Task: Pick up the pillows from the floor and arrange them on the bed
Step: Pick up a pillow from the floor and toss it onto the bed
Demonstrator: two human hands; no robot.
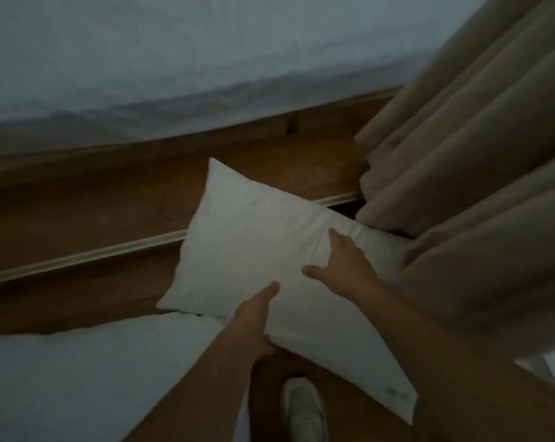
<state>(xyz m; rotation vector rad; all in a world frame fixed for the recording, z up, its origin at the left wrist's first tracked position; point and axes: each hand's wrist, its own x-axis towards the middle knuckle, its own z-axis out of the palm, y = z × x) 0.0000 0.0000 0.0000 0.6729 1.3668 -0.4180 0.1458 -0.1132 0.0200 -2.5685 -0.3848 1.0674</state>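
Observation:
A white pillow [244,240] is held off the wooden floor in the middle of the view, tilted with one corner up. My left hand [254,317] grips its lower edge, thumb on top and fingers under. My right hand [343,266] presses on its upper face near the right end, fingers curled into the fabric. A second white pillow [88,374] lies on the floor at the lower left, partly under the first. The bed [174,59] with a white sheet fills the top of the view.
Beige curtains [480,173] hang in folds on the right and touch the held pillow's far end. The bed's wooden side [110,193] with a pale strip runs across the middle. My white shoe [305,409] stands on the floor at the bottom.

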